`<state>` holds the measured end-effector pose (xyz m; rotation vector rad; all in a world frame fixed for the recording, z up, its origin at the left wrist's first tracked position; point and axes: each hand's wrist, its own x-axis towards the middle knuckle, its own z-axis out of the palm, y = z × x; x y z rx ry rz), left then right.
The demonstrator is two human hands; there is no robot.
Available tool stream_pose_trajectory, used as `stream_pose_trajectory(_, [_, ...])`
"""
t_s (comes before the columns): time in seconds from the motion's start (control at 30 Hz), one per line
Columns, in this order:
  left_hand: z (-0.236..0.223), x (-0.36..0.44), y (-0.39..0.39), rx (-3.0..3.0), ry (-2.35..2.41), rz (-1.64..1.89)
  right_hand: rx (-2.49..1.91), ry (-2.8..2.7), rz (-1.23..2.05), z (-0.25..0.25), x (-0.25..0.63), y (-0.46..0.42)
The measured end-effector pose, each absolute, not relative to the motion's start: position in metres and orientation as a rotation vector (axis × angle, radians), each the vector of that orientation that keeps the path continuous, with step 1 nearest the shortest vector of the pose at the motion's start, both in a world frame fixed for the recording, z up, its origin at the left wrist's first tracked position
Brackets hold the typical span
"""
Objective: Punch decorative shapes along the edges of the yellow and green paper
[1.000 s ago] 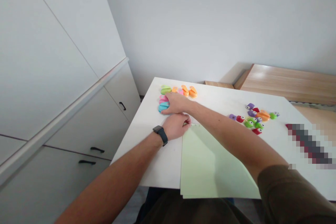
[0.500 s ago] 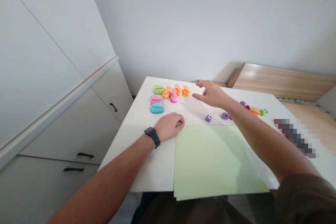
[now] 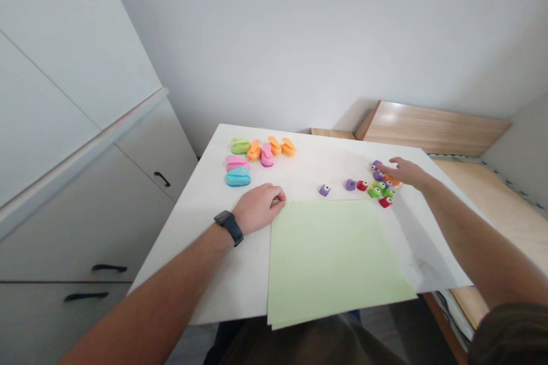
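Note:
My left hand (image 3: 258,208), with a black watch on the wrist, pinches the far left corner of a stack of pale green paper (image 3: 329,256) lying on the white table (image 3: 214,194). My right hand (image 3: 405,171) reaches out to the right, fingers stretched flat over a cluster of small purple, green, red and orange punches (image 3: 382,189). Two small purple punches (image 3: 324,190) and a red one lie apart to the left of the cluster. Larger punches in green, orange, pink and blue (image 3: 256,154) are grouped at the table's far left.
White cabinets with black handles (image 3: 109,267) stand to the left of the table. A wooden surface (image 3: 432,125) runs along the back right wall. The green paper overhangs the table's near edge.
My right hand has swung from the large punches at the far left across to the small punches on the right. My left hand has stayed on the paper's corner. The view has shifted right.

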<state>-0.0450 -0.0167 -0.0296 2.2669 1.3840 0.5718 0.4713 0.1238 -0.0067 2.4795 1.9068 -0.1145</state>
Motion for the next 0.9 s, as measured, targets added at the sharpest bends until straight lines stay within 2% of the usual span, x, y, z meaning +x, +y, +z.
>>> stream_pose_trajectory(0.37, [-0.027, -0.045, -0.017, 2.255, 1.388, 0.558, 2.387, 2.026, -0.038, -0.018, 0.459, 0.125])
stream_pose_trajectory(0.9, [-0.029, -0.044, -0.018, 2.258, 1.404, 0.555, 2.627, 2.022, 0.038, -0.019, 0.453, 0.114])
